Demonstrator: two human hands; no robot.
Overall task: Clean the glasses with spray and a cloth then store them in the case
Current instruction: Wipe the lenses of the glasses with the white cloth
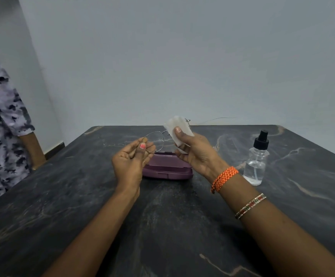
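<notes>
Thin metal-framed glasses (156, 141) are held above the table. My left hand (131, 161) pinches the rim of the left lens between thumb and fingers. My right hand (195, 150) grips a white cloth (176, 127) that is folded over the right lens, hiding it. One temple arm sticks out to the right behind the cloth. A purple glasses case (167, 169) lies closed on the table just below and behind both hands. A clear spray bottle (257, 159) with a black nozzle stands upright to the right of my right wrist.
The dark marbled table (82, 196) reaches to a grey wall. Another person in a patterned shirt (0, 124) sits at the table's left edge.
</notes>
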